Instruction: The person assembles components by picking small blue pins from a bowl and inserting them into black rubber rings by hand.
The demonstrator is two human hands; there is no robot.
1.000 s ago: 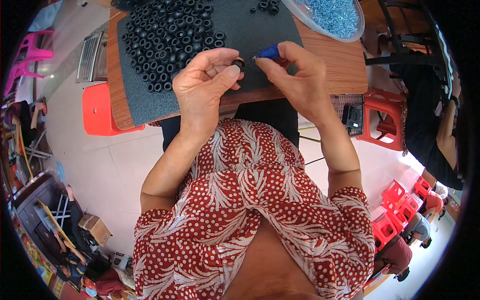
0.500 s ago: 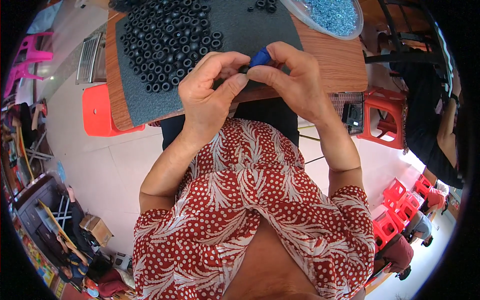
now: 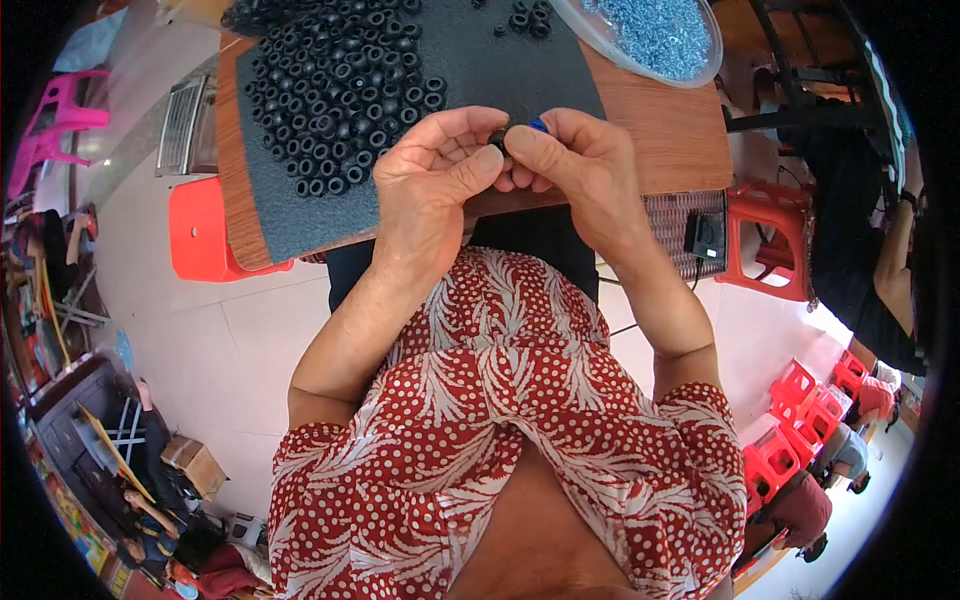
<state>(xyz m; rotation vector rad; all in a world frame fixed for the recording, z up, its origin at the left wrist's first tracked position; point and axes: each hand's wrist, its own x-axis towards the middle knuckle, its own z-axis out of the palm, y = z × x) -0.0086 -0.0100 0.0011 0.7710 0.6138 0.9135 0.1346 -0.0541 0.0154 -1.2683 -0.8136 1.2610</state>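
Just above the table's near edge, my two hands meet around a small black ring-shaped piece. My left hand pinches it from the left between thumb and fingers. My right hand is closed against it from the other side, its thumb pressing on the piece. A bit of something blue shows between the right thumb and forefinger; what it is I cannot make out, as the fingers cover most of it. A large spread of similar black rings lies on a dark grey mat beyond my left hand.
A few black pieces sit apart at the mat's far side. A clear round tub of small light-blue bits stands far right on the wooden table. Red stools flank the table; a person in black is at the right.
The blue thing, plainly seen before above the right fingers, is now mostly hidden in them. My hands have drawn closer together, and the right fingers have curled under the black piece.
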